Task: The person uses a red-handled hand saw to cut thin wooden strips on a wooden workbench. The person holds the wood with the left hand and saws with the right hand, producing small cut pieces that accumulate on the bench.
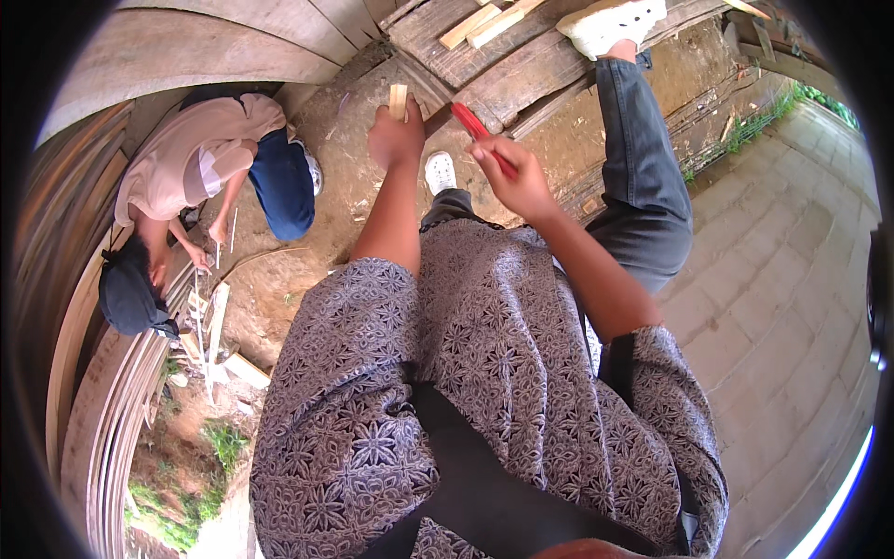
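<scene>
My left hand (396, 140) is closed round a short, pale strip of wood (399, 101), whose squared end sticks up above my fingers. In my right hand (517, 177) is the long red handle (473, 121) of a bladed tool. Its dark blade (438, 119) points left and reaches up to my left fist, beside the wood strip. Whether the blade's edge touches the wood cannot be made out. Both hands are in front of me, just short of the corner of a weathered plank bench (494, 88).
Several pale wood strips (470, 26) lie on the bench, where my white-shod foot (610, 28) also rests. At left another person (209, 168) crouches, handling thin rods, near wood offcuts (219, 321) and stacked long boards (102, 419). Paving (764, 270) stretches along the right.
</scene>
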`<state>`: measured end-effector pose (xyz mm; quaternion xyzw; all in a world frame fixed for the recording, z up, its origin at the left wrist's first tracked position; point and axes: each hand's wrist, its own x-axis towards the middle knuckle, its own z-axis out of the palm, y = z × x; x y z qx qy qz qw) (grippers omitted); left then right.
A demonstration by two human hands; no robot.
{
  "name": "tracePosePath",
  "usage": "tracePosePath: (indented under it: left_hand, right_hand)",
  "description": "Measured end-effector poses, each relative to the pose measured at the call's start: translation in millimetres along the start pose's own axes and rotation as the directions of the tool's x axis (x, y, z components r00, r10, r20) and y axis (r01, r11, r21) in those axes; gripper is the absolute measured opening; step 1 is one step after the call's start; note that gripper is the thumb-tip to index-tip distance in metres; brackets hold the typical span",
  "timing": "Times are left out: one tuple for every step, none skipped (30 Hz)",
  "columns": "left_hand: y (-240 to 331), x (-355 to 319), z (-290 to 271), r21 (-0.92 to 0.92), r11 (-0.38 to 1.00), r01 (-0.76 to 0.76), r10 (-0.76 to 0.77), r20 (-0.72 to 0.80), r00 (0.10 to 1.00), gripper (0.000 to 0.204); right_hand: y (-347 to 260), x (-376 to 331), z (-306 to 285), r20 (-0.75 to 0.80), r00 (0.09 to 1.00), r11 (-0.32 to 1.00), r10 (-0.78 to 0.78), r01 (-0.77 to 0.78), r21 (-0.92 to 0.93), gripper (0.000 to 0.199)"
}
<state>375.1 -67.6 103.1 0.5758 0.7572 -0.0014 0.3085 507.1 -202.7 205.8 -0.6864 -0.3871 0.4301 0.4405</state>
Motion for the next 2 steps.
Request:
tracePosePath:
  left_hand:
    - [-2,-2,0,0.003,1.000,0.007,-0.007,0.000,1.000,0.061]
    - [-3,-3,0,0.021,1.000,-0.018,0.018,-0.028,0.999,0.059]
  right_hand:
    - [0,-13,-3,0.005,1.000,1.000,-0.005,0.005,-0.015,0.016]
    - [0,-26,-4,0.010,1.000,1.000,-0.010,0.010,-0.030,0.017]
